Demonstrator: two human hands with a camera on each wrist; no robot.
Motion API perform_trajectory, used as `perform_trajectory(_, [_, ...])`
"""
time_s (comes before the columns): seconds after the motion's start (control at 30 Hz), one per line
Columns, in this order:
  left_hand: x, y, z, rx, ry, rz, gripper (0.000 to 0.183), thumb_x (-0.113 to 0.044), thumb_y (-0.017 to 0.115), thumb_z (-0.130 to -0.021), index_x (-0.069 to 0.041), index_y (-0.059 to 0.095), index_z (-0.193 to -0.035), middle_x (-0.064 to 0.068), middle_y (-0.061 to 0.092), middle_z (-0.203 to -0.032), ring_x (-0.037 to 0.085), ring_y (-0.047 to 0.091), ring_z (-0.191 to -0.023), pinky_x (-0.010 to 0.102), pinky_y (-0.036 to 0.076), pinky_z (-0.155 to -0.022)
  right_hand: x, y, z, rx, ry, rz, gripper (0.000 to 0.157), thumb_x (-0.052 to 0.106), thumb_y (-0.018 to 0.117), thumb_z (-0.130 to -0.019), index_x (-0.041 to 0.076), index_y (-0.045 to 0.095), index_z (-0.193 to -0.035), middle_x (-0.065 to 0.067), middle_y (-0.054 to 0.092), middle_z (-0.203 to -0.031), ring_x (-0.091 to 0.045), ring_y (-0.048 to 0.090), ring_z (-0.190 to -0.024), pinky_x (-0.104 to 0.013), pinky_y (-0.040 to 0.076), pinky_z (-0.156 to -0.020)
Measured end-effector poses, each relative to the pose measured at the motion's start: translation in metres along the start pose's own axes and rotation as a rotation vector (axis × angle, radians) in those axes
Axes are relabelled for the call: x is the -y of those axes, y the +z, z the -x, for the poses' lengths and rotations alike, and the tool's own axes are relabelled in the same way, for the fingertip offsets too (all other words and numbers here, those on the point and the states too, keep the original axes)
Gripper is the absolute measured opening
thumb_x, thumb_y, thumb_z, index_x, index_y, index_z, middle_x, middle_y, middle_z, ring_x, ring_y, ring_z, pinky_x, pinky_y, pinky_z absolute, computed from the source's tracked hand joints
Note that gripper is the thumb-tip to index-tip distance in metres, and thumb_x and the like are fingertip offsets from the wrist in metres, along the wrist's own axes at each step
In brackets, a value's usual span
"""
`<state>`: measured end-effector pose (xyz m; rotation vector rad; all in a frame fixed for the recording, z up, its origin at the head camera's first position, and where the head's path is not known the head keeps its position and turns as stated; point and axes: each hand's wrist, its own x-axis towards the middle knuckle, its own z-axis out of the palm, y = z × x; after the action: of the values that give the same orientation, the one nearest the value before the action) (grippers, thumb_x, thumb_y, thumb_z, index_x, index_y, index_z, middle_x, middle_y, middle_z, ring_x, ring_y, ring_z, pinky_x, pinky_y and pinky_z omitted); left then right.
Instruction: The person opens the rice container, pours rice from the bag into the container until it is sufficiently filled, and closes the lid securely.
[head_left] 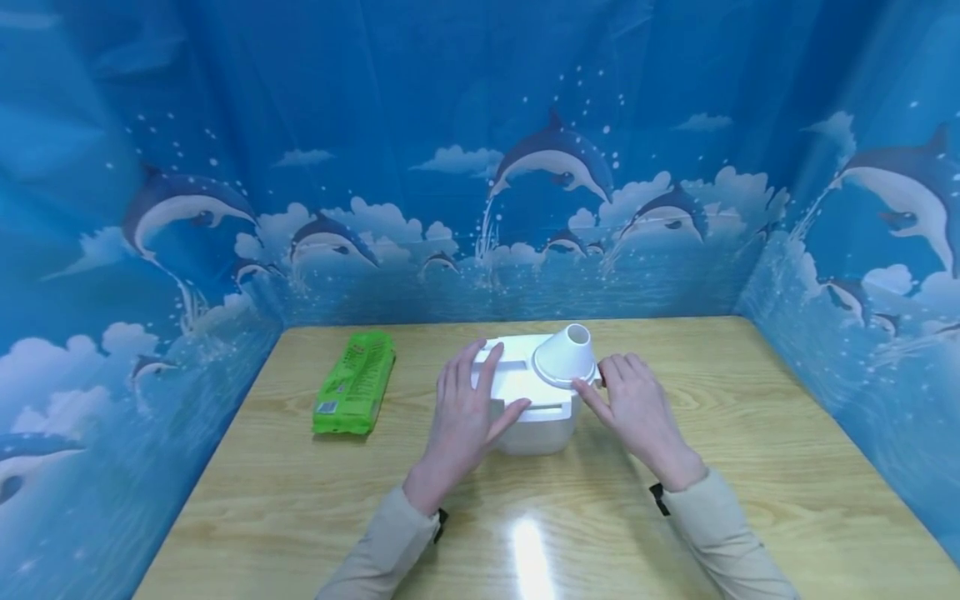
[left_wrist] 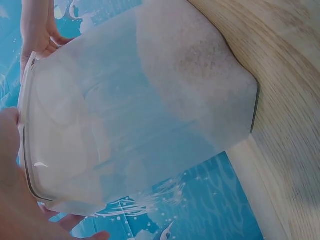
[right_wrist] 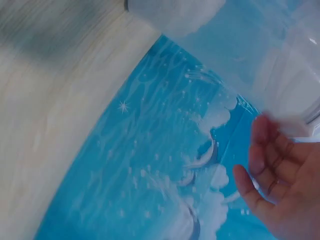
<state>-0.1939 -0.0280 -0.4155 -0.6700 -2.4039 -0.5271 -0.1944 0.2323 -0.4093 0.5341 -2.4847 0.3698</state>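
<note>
A translucent container with pale grainy contents low down stands upright on the table. Its white lid bears a cone-shaped white piece with a round top at the right. My left hand rests over the lid's left side, fingers spread and fairly straight, thumb at the front edge. At the right edge, my right hand pinches the lid between thumb and bent fingers. In the right wrist view one fingertip is blurred against the rim; the thumb is hidden there.
A bright green packet with a printed label lies on the wooden table, left of the container. Blue dolphin-print curtains enclose the table's back and sides.
</note>
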Motion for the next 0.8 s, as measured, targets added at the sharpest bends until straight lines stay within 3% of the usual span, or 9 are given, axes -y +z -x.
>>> perform_trajectory(0.4, [0.001, -0.001, 0.0, 0.003, -0.01, -0.011, 0.079, -0.059, 0.059, -0.096, -0.011, 0.036, -0.154, 0.021, 0.036, -0.152, 0.037, 0.042, -0.134, 0.06, 0.039, -0.111, 0.007, -0.001, 0.0, 0.063, 0.069, -0.036, 0.042, 0.041, 0.053, -0.105, 0.0, 0.059, -0.095, -0.012, 0.06, -0.089, -0.027, 0.055, -0.085, -0.041, 0.049, -0.074])
perform_trajectory(0.53, [0.001, -0.001, 0.0, 0.022, -0.023, 0.003, 0.078, -0.065, 0.048, -0.099, -0.012, 0.036, -0.155, 0.019, 0.035, -0.153, 0.037, 0.041, -0.135, 0.06, 0.038, -0.112, 0.007, -0.003, 0.001, 0.086, 0.087, -0.015, 0.043, 0.043, 0.053, -0.104, 0.001, 0.06, -0.097, -0.011, 0.061, -0.092, -0.028, 0.057, -0.086, -0.042, 0.051, -0.074])
perform_trajectory(0.63, [0.004, -0.002, -0.001, 0.024, -0.014, 0.033, 0.079, -0.07, 0.033, -0.1, -0.013, 0.037, -0.154, 0.018, 0.037, -0.152, 0.037, 0.042, -0.134, 0.062, 0.037, -0.112, 0.01, -0.005, 0.001, 0.106, 0.13, 0.006, 0.048, 0.047, 0.053, -0.104, 0.0, 0.063, -0.106, -0.013, 0.065, -0.096, -0.029, 0.06, -0.088, -0.044, 0.053, -0.073])
perform_trajectory(0.8, [0.018, -0.009, -0.006, 0.013, 0.002, 0.204, 0.077, -0.069, 0.022, -0.101, -0.014, 0.045, -0.15, 0.015, 0.048, -0.148, 0.034, 0.046, -0.135, 0.062, 0.035, -0.112, 0.016, -0.012, -0.002, 0.036, 0.177, -0.005, 0.061, 0.052, 0.064, -0.097, -0.001, 0.06, -0.127, -0.015, 0.067, -0.105, -0.032, 0.065, -0.089, -0.045, 0.055, -0.066])
